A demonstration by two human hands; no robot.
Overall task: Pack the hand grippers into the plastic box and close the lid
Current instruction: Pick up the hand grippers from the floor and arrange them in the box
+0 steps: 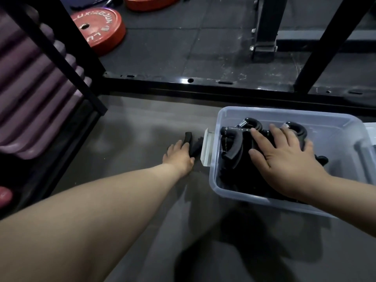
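A clear plastic box (272,113) stands on the grey floor at the right, without its lid, a white latch (207,148) hanging on its left end. Several black hand grippers (234,147) with metal springs lie piled inside. My right hand (284,159) rests flat on that pile, fingers spread and straight. Just left of the box, one more black hand gripper (190,142) lies on the floor. My left hand (179,155) reaches it and its fingers curl round the near handle.
A black steel rack frame (203,83) runs across behind the box, with posts at left and right. Purple rolled mats (30,94) fill the left shelf. Red weight plates (99,27) lie on the dark mat floor beyond. A pale object (371,131) peeks from behind the box's right end.
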